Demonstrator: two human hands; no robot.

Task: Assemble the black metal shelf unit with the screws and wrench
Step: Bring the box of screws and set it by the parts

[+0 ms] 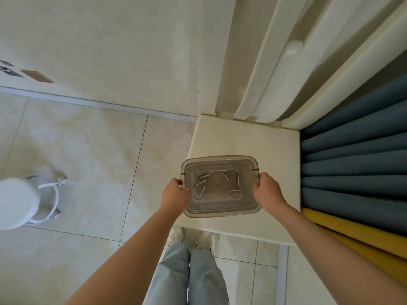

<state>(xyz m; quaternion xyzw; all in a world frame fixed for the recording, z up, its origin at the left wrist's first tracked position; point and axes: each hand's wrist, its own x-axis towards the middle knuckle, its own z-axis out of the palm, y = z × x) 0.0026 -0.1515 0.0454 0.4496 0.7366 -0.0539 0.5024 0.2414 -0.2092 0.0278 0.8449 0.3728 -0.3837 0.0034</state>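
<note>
Item: clear plastic container [222, 213], shallow, rectangular with rounded corners, grey-tinted. It sits over the near left part of a white ledge [253, 137], its seven o'clock corner past the ledge's edge; I cannot tell whether it rests there or is lifted.

Contents: loose silver screws [200, 183], about a dozen, scattered flat on the bottom, most along the nine o'clock and three o'clock sides.

Handling: a person stands at the container's six o'clock. The left hand [175, 194] grips the rim at nine o'clock, thumb over the edge. The right hand [267, 190] grips the rim at three o'clock, fingers curled around it.

Surroundings: blue curtain [352, 164] at three o'clock, touching the ledge; yellow curtain [356, 236] at four o'clock; white stool [17, 205] at nine o'clock, well apart, on the tiled floor [92, 150].
</note>
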